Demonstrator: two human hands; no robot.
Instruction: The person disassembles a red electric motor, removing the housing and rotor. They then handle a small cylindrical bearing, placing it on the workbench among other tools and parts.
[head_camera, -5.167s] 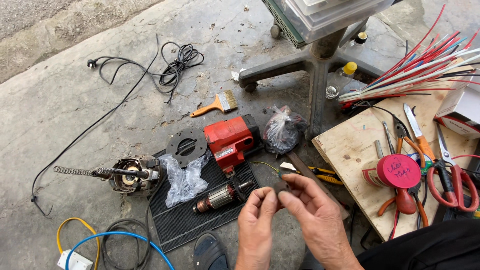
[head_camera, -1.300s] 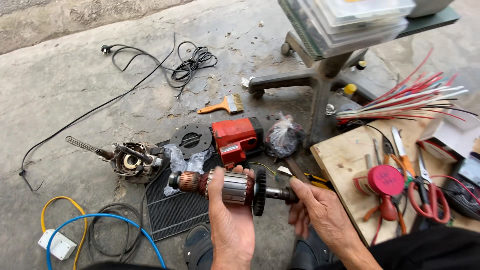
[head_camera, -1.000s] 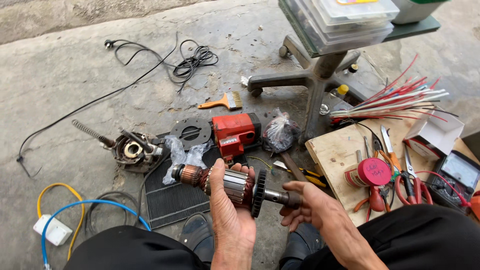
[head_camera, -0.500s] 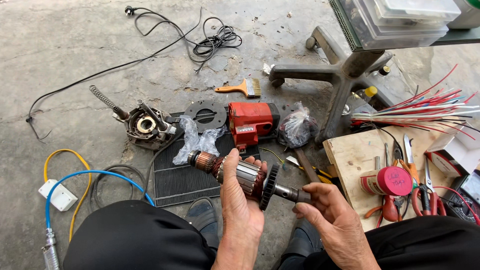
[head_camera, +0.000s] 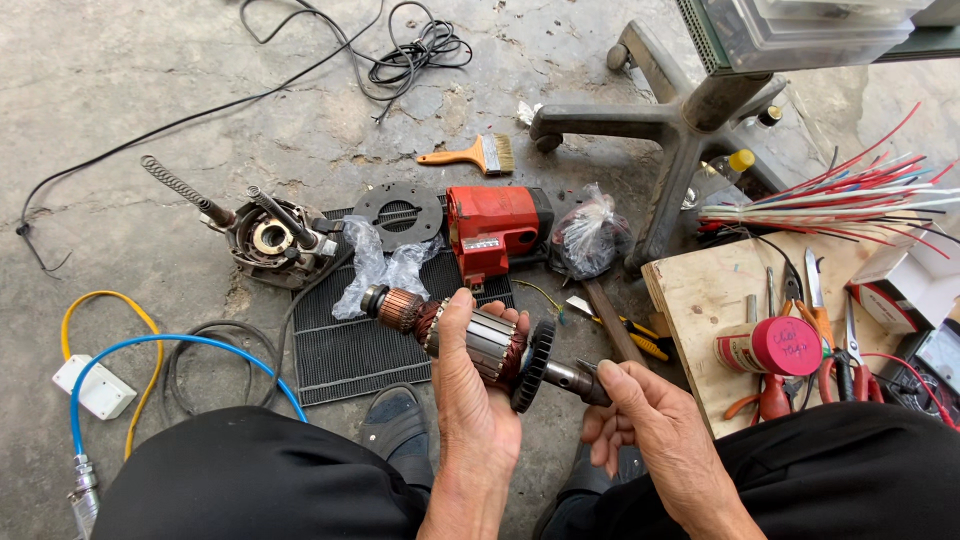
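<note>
Lower centre of frame: left hand (head_camera: 478, 400) was clenched around the motor armature (head_camera: 470, 340); right hand (head_camera: 640, 420) pinched its shaft end (head_camera: 580, 380). Risk judged: a slipping grip could drop it onto the concrete floor (head_camera: 150, 80), chipping the black fan (head_camera: 532, 365).

My left hand (head_camera: 478, 385) rises palm-up from between my knees, fingers curled closed around the ribbed silver-and-copper motor armature (head_camera: 470, 338). My right hand (head_camera: 645, 420) sits just right of that armature, thumb and forefinger pinched on its steel shaft end, remaining fingers folded loosely underneath.
</note>
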